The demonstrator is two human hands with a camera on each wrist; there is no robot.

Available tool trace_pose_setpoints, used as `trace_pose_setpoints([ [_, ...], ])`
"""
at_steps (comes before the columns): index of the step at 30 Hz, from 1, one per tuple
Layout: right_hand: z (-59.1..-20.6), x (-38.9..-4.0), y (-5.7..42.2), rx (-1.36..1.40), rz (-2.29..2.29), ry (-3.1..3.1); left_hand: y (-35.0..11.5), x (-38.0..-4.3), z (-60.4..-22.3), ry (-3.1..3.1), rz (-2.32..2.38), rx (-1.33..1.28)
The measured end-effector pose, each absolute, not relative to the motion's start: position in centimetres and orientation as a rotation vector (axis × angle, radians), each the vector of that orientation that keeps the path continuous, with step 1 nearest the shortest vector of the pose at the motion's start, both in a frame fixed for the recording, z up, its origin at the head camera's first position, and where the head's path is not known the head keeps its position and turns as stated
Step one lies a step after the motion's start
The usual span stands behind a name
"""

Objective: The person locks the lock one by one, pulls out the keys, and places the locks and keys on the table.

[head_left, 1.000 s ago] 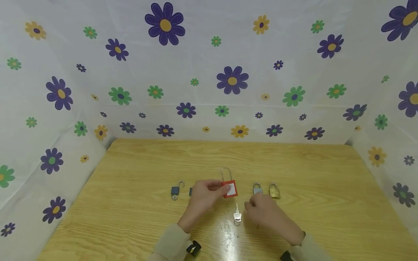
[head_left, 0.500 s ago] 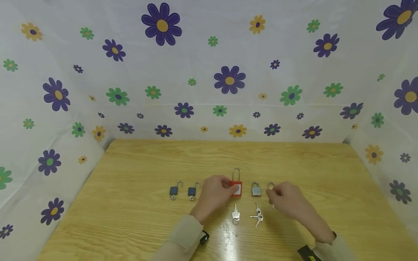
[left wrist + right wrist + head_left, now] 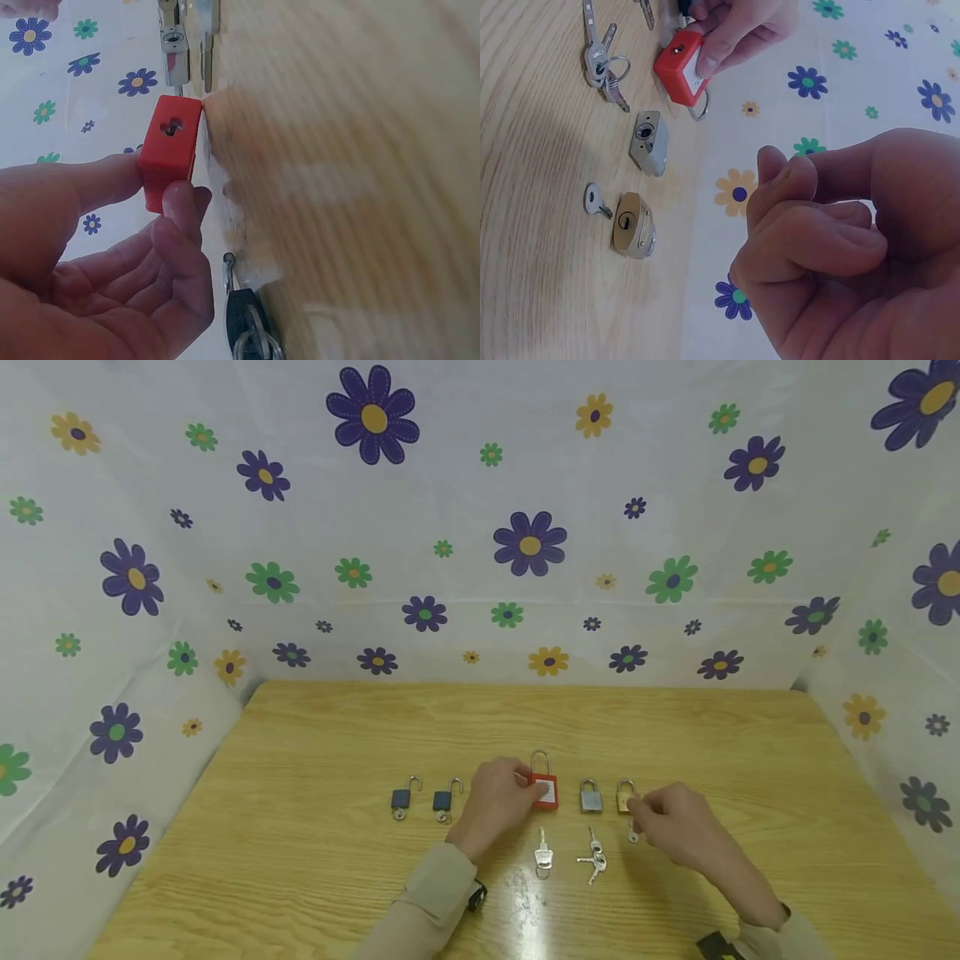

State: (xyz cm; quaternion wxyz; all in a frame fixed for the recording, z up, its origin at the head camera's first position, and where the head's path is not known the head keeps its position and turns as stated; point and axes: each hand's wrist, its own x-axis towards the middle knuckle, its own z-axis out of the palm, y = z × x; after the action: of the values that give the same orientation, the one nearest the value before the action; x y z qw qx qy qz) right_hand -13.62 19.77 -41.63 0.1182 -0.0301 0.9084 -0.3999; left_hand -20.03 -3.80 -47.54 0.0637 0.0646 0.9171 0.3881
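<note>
A red padlock [image 3: 552,802] with a white label and tall shackle is pinched between thumb and fingers of my left hand [image 3: 491,802]. Its keyhole end faces the left wrist view, where the red padlock [image 3: 172,135] appears close to the wood surface. My right hand [image 3: 678,827] hovers at the brass padlock [image 3: 635,225], fingers loosely curled, nothing seen between them. Near that padlock's keyhole lies a small silver key [image 3: 592,199]. A silver padlock [image 3: 591,797] sits between the red and brass ones.
Two blue padlocks [image 3: 401,799] with raised, unlocked shackles lie left, keys in them. In front of the row rest a single key on a ring [image 3: 543,857] and a bunch of keys [image 3: 597,860]. Flowered white cloth [image 3: 300,527] borders the wooden table [image 3: 337,727].
My left hand has shifted right with the red padlock, uncovering a blue one. The right hand has moved right from the key bunch to beside the brass padlock, then slightly back.
</note>
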Motion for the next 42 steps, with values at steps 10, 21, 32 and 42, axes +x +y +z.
trace_pose_setpoints([
  [10,-41.65,-13.32,19.80,-0.067,-1.147,2.678,-3.66,-20.20,-47.22,2.785,1.071,0.257],
  [21,-41.96,-13.27,19.68,-0.019,-1.143,2.647,-3.44,-20.17,-47.40,2.794,1.090,0.247],
  [32,-42.23,-13.22,19.70,0.006,-1.124,2.653,-3.65,-20.27,-47.67,2.766,1.102,0.224],
  [42,-42.41,-13.14,19.83,0.001,-1.122,2.657,-4.05,-20.16,-47.59,2.784,1.135,0.253],
])
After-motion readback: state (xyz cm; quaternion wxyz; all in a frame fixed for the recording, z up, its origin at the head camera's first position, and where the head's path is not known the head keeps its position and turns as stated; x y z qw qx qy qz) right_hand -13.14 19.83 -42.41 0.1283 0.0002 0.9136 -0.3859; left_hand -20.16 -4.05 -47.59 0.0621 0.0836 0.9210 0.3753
